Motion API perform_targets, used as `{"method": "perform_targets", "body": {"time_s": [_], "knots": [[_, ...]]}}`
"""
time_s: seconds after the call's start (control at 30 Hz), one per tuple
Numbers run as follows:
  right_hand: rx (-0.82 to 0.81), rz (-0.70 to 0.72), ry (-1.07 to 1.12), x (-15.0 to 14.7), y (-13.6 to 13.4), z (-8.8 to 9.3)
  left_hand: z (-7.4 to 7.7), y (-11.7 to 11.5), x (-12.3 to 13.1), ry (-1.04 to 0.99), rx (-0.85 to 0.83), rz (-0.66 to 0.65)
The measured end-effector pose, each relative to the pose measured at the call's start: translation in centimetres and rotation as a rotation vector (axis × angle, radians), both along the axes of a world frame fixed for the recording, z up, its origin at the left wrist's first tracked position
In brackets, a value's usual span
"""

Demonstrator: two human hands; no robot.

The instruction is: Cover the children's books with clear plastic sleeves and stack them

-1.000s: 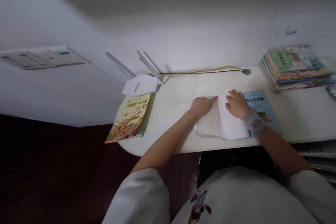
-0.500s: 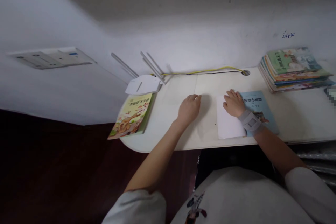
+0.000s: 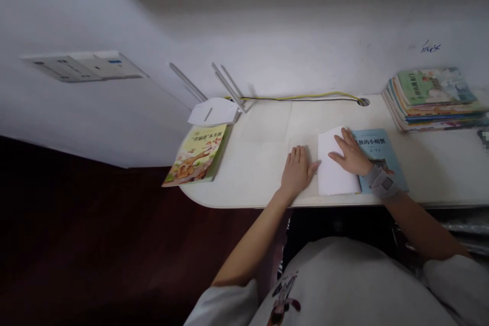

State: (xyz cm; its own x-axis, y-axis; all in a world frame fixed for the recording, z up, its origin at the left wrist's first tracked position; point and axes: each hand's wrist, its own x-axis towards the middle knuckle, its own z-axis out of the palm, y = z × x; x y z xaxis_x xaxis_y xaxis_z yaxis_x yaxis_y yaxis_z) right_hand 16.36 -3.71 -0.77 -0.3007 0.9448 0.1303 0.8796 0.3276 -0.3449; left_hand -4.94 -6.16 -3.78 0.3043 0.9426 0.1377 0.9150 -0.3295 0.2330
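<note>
A thin book with a blue cover (image 3: 376,137) lies on the white desk near its front edge. Over its left part is a white sheet (image 3: 333,175), and a clear, see-through sheet (image 3: 305,191) extends further left. My left hand (image 3: 297,172) rests flat on the clear sheet, fingers together and stretched out, the thumb pointing toward the white sheet. With fingers spread, my right hand (image 3: 350,155) presses on the white sheet and the book's cover. A grey band with a square face (image 3: 383,182) is around my right wrist.
A yellow-green picture book (image 3: 196,158) overhangs the desk's left edge. Behind it stands a white router (image 3: 214,112) with antennas. Cables (image 3: 305,98) run along the wall to a desk hole (image 3: 363,102). Several stacked books (image 3: 431,97) lie at the right.
My left hand has moved right and flattened onto the clear sheet beside the white one. My right hand's fingers have spread over the white sheet. The view has shifted slightly.
</note>
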Motion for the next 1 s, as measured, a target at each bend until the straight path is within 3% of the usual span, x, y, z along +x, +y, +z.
{"method": "perform_targets", "body": {"time_s": [0.17,0.5,1.0], "knots": [[0.017,0.053,-0.088,-0.9,-0.2,-0.4,0.0,-0.2,0.0,-0.007,0.012,-0.005],[0.070,-0.054,-0.149,-2.1,-0.5,-0.4,0.3,-0.3,0.3,0.016,-0.009,0.008],[0.059,-0.043,-0.160,-3.2,-0.7,-0.6,0.4,-0.5,0.3,0.035,-0.011,-0.009]]}}
